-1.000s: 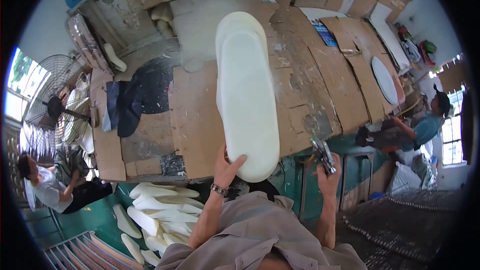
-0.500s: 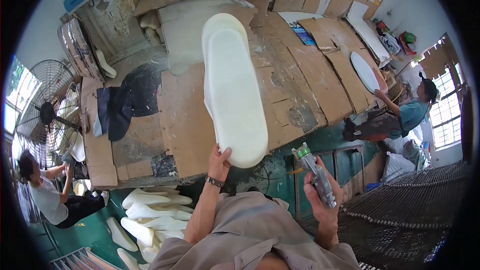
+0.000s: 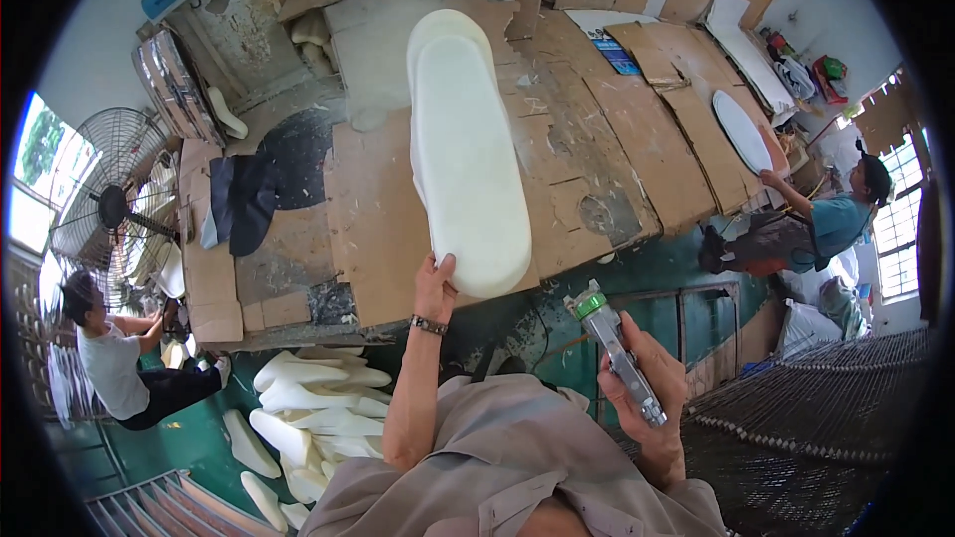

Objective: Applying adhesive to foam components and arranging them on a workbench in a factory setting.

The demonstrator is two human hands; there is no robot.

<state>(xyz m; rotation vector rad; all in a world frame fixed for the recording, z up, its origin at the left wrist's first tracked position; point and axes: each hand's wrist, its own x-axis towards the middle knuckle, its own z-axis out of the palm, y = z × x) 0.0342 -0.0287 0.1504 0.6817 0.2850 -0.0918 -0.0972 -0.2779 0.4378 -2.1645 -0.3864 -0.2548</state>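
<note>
A long cream-white foam pad [image 3: 468, 149] with rounded ends and a raised rim lies lengthwise on the cardboard-covered table [image 3: 378, 229]. My left hand [image 3: 434, 288] grips its near left edge, thumb on top and the fingers partly hidden beneath. In my right hand [image 3: 647, 388] is a grey metal spray gun [image 3: 622, 363] with a green ring at its head. The gun is held off the table's front edge, to the right of the pad and apart from it.
Several cream foam pieces [image 3: 313, 408] are heaped on the green floor at left. A dark sheet [image 3: 244, 204] lies on the table. Beyond stand a large fan [image 3: 112, 207] and a seated person [image 3: 114, 358]; at right a person [image 3: 831, 224] touches a white oval panel [image 3: 741, 134]. Black netting [image 3: 796, 428] lies lower right.
The near end of the pad and my left hand sit slightly higher in view. The spray gun has shifted a little left and turned, its green ring showing more. The whole view has moved slightly.
</note>
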